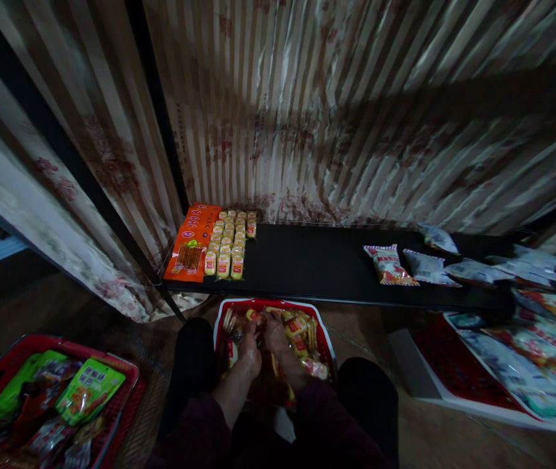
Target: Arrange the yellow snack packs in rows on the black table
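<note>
Both hands reach down into a white-rimmed red basket (327, 339) between the knees, among small wrapped snacks. My left hand (251, 348) is closed, with its fingers at a small yellow snack packet (254, 316) with a red label; it appears to grip this packet. Close beside it, my right hand (274, 333) has curled fingers, and what they hold is hidden. More yellow snack packets (298, 326) lie in the basket to the right of the hands. On the black shelf ahead, similar yellow packets (226, 244) stand in rows against a flat orange snack bag (192, 241).
Several snack bags (390, 264) lie along the right half of the black shelf (302, 260). A red basket (126, 397) with green pouches stands at lower left. A box (434, 371) with large bags is at right. Dark posts (155, 98) and a striped curtain (307, 111) bound the shelf.
</note>
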Motion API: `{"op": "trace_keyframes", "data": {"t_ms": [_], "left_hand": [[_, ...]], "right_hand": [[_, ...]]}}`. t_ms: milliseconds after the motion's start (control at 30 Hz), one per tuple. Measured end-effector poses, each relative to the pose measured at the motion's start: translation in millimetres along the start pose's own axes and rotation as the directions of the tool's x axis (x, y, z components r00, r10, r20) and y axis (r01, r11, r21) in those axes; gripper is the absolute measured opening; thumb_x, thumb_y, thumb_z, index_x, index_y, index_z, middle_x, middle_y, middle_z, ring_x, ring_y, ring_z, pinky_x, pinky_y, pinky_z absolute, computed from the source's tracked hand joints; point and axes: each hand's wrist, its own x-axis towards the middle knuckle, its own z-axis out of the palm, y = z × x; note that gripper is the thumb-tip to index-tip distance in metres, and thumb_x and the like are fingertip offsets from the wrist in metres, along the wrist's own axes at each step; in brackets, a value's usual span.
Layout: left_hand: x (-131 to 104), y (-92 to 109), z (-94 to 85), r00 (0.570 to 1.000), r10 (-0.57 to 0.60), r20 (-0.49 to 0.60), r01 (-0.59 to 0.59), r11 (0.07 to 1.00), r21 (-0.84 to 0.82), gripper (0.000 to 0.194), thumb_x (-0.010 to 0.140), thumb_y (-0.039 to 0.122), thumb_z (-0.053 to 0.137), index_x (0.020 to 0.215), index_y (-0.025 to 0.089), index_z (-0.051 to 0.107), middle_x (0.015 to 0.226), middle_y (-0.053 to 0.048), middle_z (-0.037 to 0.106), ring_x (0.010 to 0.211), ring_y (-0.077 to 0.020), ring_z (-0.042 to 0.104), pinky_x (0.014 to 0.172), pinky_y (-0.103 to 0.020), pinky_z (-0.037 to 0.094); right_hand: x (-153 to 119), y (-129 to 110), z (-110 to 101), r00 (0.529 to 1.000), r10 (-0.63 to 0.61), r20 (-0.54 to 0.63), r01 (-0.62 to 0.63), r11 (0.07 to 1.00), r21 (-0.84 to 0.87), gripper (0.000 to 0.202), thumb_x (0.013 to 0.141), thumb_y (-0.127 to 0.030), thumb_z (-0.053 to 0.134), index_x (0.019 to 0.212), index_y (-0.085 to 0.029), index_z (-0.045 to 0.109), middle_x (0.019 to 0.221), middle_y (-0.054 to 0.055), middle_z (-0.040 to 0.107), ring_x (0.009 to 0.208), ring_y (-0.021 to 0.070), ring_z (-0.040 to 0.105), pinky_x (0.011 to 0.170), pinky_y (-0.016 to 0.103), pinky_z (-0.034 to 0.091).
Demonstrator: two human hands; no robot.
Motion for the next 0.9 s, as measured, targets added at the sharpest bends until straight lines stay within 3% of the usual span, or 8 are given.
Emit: {"op": "trace_keyframes", "data": {"t_ms": [67,133,267,567,700,900], "left_hand": [[-6,1,-1.8,0.999,-0.038,0.033,0.039,0.999,-0.027,0.019,0.084,0.034,0.049,0.089,0.019,0.059,0.104,-0.006,0.066,0.100,-0.0174,0.060,0.088,-0.030,0.046],[-11,5,-4.7,0.997,-0.075,-0.018,0.075,0.997,0.010,0.016,0.084,0.031,0.049,0.088,0.019,0.059,0.108,-0.006,0.064,0.104,-0.0169,0.058,0.087,-0.029,0.045],[-16,17,-9.8,0.997,-0.030,-0.075,0.030,1.000,-0.002,0.012,0.084,0.027,0.050,0.090,0.021,0.059,0.112,-0.006,0.061,0.104,-0.0157,0.057,0.081,-0.025,0.046],[-21,20,-12.0,0.999,-0.042,-0.012,0.043,0.999,0.022,0.013,0.077,0.020,0.062,0.089,0.019,0.059,0.081,-0.004,0.065,0.066,-0.0120,0.060,0.063,-0.025,0.049],[-24,19,-14.8,0.996,-0.085,-0.015,0.084,0.996,-0.031,0.011,0.074,0.013,0.061,0.083,0.017,0.059,0.076,-0.003,0.065,0.064,-0.0122,0.061,0.062,-0.024,0.050],[-26,16,-20.9,0.986,-0.166,0.011,0.166,0.980,-0.110,0.009,0.072,0.010,0.059,0.078,0.016,0.059,0.075,-0.004,0.064,0.068,-0.0125,0.062,0.065,-0.024,0.051]], "right_hand": [[-2,0,-8,1.000,-0.012,-0.005,0.012,0.999,0.048,0.041,0.074,-0.008,0.044,0.107,-0.016,0.066,0.107,0.012,0.066,0.095,0.0186,0.063,0.087,0.028,0.049],[-3,2,-16,0.999,-0.040,-0.010,0.041,0.993,0.109,0.036,0.075,-0.012,0.048,0.105,-0.019,0.067,0.102,0.009,0.068,0.098,0.0201,0.062,0.091,0.033,0.047],[-6,8,-31,0.995,-0.090,0.031,0.081,0.970,0.229,0.046,0.068,-0.008,0.052,0.111,-0.021,0.063,0.102,0.006,0.066,0.098,0.0205,0.061,0.093,0.037,0.046],[-12,13,-70,0.933,-0.217,0.288,0.066,0.888,0.456,0.052,0.063,-0.014,0.062,0.115,-0.023,0.060,0.102,0.005,0.066,0.092,0.0199,0.062,0.086,0.037,0.049],[-15,18,-67,0.957,-0.164,0.241,0.004,0.834,0.552,0.045,0.062,-0.020,0.067,0.107,-0.023,0.064,0.109,0.005,0.066,0.101,0.0218,0.061,0.093,0.040,0.045],[-21,20,-45,0.991,-0.024,0.135,-0.078,0.709,0.701,0.037,0.059,-0.029,0.071,0.095,-0.024,0.066,0.101,0.003,0.068,0.096,0.0202,0.062,0.095,0.042,0.043]]}}
